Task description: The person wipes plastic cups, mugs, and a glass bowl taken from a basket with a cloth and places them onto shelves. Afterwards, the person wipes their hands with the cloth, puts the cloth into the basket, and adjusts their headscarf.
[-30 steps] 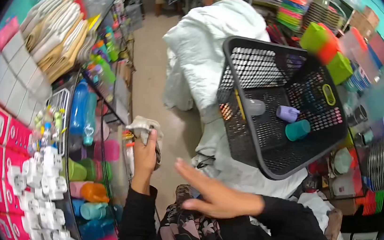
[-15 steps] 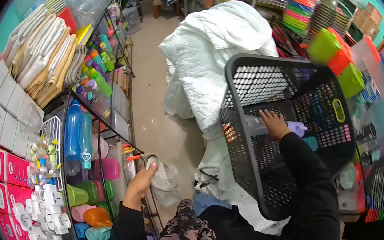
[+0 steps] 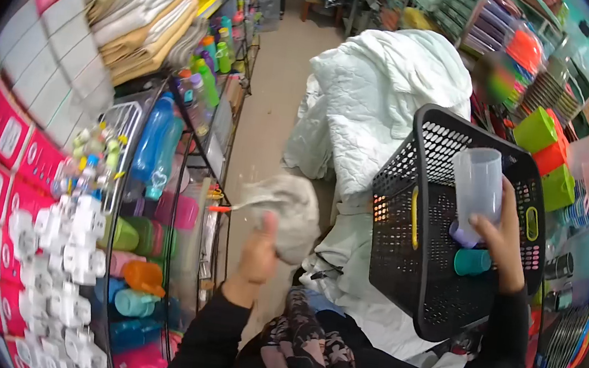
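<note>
My right hand (image 3: pixel 504 241) is closed around a translucent plastic tumbler (image 3: pixel 480 182), held tilted inside the black basket (image 3: pixel 419 289). A purple piece (image 3: pixel 464 235) shows at the tumbler's lower end; I cannot tell whether it belongs to it or is a separate cup. Below it in the basket lies a teal cup (image 3: pixel 472 262). My left hand (image 3: pixel 257 256), blurred, grips a crumpled grey cloth (image 3: pixel 287 212) above the aisle, left of the basket.
White quilted fabric (image 3: pixel 384 100) is heaped behind and beside the basket. On the left, a wire shelf holds blue bottles (image 3: pixel 152 142), folded cloths (image 3: pixel 143 14) and white plug adapters (image 3: pixel 77 239). Stacked plasticware, including green containers (image 3: pixel 535 128), lines the right side.
My right hand has lifted the tumbler from lying in the basket to a more upright tilt. My left hand has raised the cloth and moved right. The view has shifted.
</note>
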Motion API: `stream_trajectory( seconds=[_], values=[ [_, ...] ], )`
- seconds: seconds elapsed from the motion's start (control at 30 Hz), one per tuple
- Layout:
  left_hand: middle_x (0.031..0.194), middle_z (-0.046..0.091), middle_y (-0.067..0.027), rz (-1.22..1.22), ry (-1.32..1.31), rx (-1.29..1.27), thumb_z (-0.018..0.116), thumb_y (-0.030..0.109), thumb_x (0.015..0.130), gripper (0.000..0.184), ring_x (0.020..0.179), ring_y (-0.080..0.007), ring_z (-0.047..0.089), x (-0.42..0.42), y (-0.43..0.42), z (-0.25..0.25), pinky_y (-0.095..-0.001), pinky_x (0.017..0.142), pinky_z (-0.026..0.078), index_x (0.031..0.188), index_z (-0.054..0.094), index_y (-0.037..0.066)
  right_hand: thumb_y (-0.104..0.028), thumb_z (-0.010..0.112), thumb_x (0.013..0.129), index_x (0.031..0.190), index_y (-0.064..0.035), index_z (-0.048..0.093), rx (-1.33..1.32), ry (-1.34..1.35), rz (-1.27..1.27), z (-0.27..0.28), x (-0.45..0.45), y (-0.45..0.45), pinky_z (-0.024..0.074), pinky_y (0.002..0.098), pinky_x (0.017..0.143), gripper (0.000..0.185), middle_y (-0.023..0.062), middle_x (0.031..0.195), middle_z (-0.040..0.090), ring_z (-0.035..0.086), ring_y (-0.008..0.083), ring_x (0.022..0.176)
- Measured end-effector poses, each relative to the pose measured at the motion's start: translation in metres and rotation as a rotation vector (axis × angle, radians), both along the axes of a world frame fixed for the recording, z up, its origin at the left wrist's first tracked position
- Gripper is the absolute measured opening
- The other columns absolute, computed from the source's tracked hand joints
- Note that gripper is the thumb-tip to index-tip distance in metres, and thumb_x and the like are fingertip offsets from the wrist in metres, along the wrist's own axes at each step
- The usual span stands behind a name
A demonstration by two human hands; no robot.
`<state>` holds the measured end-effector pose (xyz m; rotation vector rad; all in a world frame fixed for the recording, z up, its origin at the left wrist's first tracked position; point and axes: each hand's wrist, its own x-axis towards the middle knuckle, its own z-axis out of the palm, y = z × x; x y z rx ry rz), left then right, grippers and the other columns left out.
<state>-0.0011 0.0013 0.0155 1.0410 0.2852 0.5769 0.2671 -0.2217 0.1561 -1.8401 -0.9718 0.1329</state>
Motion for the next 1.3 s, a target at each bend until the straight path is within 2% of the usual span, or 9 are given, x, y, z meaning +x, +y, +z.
stream_trajectory(
  seconds=[0.17, 0.33, 0.47, 0.57, 0.63, 0.7, 0.97, 1.17, 1.3],
  values=[
    [0.114, 0.055, -0.0163, 0.48, -0.284, 0.98, 0.045, 0.015, 0.091, 0.029, 0.107, -0.031, 0.053, 0.008, -0.065, 0.051, -0.0346, 0.094, 0.04, 0.115, 0.053, 0.003, -0.028, 0.068, 0.066, 0.131, 0.0008, 0.03, -0.173, -0.001, 0.193, 0.014, -0.159, -0.002, 0.0384, 0.0323, 0.092, 0.081, 0.0148, 0.118, 0.049, 0.05, 0.0213, 0.107],
    [0.109, 0.056, -0.0185, 0.543, -0.058, 0.927, 0.054, 0.017, 0.084, 0.028, 0.102, -0.034, 0.054, -0.03, -0.063, 0.049, -0.0342, 0.09, 0.042, 0.111, 0.056, 0.007, -0.025, 0.071, 0.064, 0.127, 0.0004, 0.037, -0.267, -0.003, 0.395, -0.035, -0.184, 0.028, 0.0416, 0.0328, 0.088, 0.075, 0.0145, 0.109, 0.054, 0.054, 0.0222, 0.101],
    [0.107, 0.057, -0.0156, 0.483, 0.305, 0.59, 0.051, 0.025, 0.089, 0.029, 0.097, -0.0282, 0.056, -0.071, -0.039, 0.032, -0.033, 0.085, 0.044, 0.109, 0.057, 0.005, -0.024, 0.069, 0.067, 0.126, -0.0008, 0.039, -0.194, 0.304, 0.584, -0.059, -0.198, 0.051, 0.042, 0.032, 0.087, 0.07, 0.0124, 0.107, 0.055, 0.054, 0.0215, 0.099],
    [0.108, 0.058, -0.0116, 0.21, -0.107, -0.374, 0.044, 0.035, 0.093, 0.04, 0.097, -0.0202, 0.056, -0.097, -0.016, -0.017, -0.0313, 0.084, 0.045, 0.113, 0.053, 0.001, -0.026, 0.066, 0.071, 0.125, -0.0013, 0.038, -0.059, 0.662, 0.637, -0.093, -0.219, 0.074, 0.041, 0.0305, 0.087, 0.066, 0.0107, 0.109, 0.053, 0.052, 0.0194, 0.1],
    [0.109, 0.057, -0.0112, 0.361, -0.089, -0.452, 0.039, 0.038, 0.094, 0.043, 0.098, -0.0202, 0.056, -0.097, -0.032, -0.052, -0.0322, 0.086, 0.044, 0.116, 0.051, 0.002, -0.029, 0.062, 0.076, 0.125, -0.0014, 0.038, 0.153, 1.067, 0.557, -0.132, -0.237, 0.095, 0.0402, 0.029, 0.086, 0.06, 0.0095, 0.11, 0.051, 0.049, 0.017, 0.101],
    [0.113, 0.056, -0.0105, 0.609, -0.071, -0.586, 0.03, 0.044, 0.096, 0.049, 0.101, -0.0202, 0.055, -0.095, -0.055, -0.085, -0.0341, 0.088, 0.044, 0.12, 0.047, 0.004, -0.029, 0.052, 0.084, 0.122, -0.0026, 0.042, 0.034, 0.473, 0.556, -0.188, -0.251, 0.12, 0.0407, 0.0292, 0.085, 0.048, 0.007, 0.109, 0.052, 0.05, 0.0185, 0.101],
    [0.119, 0.052, -0.0112, 1.006, 0.195, -0.454, 0.036, 0.041, 0.095, 0.049, 0.108, -0.0215, 0.052, -0.167, -0.089, -0.116, -0.0344, 0.093, 0.04, 0.123, 0.043, 0.002, -0.046, 0.058, 0.076, 0.123, -0.0127, 0.043, -0.332, 1.504, 0.743, -0.223, -0.292, 0.252, 0.0427, 0.0442, 0.078, 0.06, 0.0067, 0.112, 0.053, 0.053, 0.0235, 0.098],
    [0.123, 0.049, -0.0118, 1.061, 0.136, -0.591, 0.037, 0.04, 0.095, 0.049, 0.111, -0.0229, 0.05, -0.193, -0.098, -0.105, -0.0361, 0.095, 0.039, 0.125, 0.041, 0.001, -0.024, 0.071, 0.057, 0.115, -0.0042, 0.048, -0.178, -0.281, 0.771, -0.214, -0.323, 0.35, 0.0463, 0.0454, 0.073, 0.066, 0.0176, 0.106, 0.053, 0.052, 0.0337, 0.097],
    [0.126, 0.046, -0.012, 1.081, 0.087, -0.58, 0.038, 0.04, 0.095, 0.051, 0.114, -0.0231, 0.047, -0.206, -0.1, -0.107, -0.0368, 0.096, 0.038, 0.128, 0.037, 0.001, -0.021, 0.069, 0.055, 0.107, -0.0029, 0.053, -0.204, -0.67, 0.853, -0.199, -0.357, 0.378, 0.0464, 0.0456, 0.075, 0.058, 0.0193, 0.104, 0.054, 0.051, 0.0378, 0.097]
  ],
)
